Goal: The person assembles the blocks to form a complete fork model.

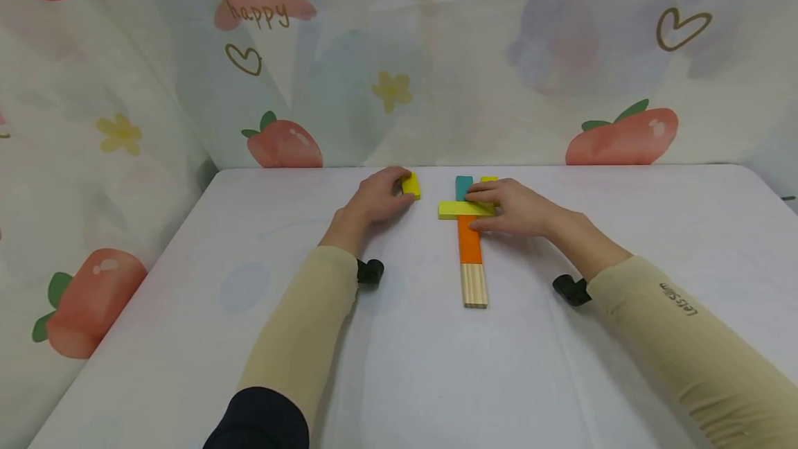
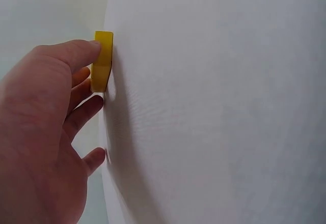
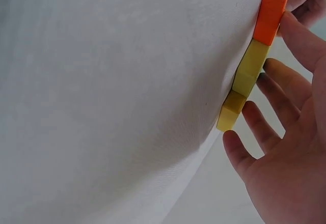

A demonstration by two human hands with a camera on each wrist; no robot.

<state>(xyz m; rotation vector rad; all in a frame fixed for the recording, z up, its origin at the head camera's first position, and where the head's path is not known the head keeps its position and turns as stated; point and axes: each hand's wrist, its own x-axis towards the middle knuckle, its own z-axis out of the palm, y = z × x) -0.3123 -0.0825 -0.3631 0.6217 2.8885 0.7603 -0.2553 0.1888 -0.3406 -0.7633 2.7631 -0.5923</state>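
Observation:
My left hand [image 1: 380, 197] pinches a small yellow block [image 1: 411, 186] near the table's back edge; in the left wrist view the thumb lies along the yellow block [image 2: 103, 61]. My right hand [image 1: 516, 206] reaches over a row of flat blocks, its fingers fairly straight. Its thumb touches the orange block [image 1: 470, 241], and its fingers lie by the teal block [image 1: 463, 188]. A yellow-green block [image 1: 451, 210] lies crosswise between these two. Behind the right fingers another yellow block [image 1: 489, 179] is partly hidden. A striped wooden piece [image 1: 474, 286] forms the near end.
The blocks lie on a white-covered table [image 1: 411, 366]. A printed cloth [image 1: 449, 54] with peaches and hearts hangs behind the table and at its left side. A small black device [image 1: 370, 271] is strapped at the left wrist, another black device [image 1: 570, 290] at the right.

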